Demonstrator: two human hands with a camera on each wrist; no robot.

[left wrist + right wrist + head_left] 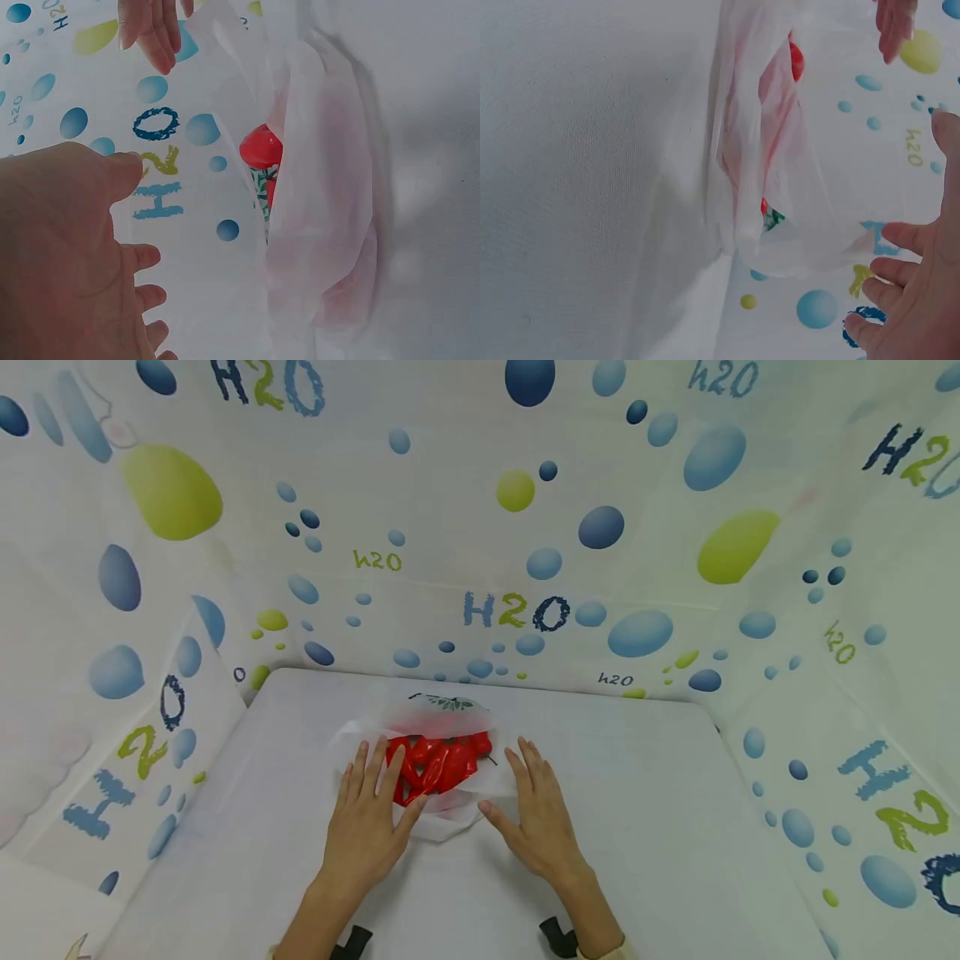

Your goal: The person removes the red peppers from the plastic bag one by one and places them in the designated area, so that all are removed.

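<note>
Glossy red peppers (450,764), one with a thin stem showing, lie in a thin white plastic bag (438,722) printed with green leaves. The bag's mouth gapes upward, and its film stands up around the peppers in the left wrist view, hiding most of them. My left hand (367,827) is spread over the bag's left side, fingers straight, overlapping the peppers' edge in the head view. To the right of the bag, my right hand (543,818) hovers with fingers extended and thumb out toward it. Both palms are bare of any object.
The bag lies on a white tabletop (660,810). Behind and beside the table hang white sheets (450,527) printed with blue and green bubbles and "H2O" lettering. Black wrist mounts (558,937) show below the hands.
</note>
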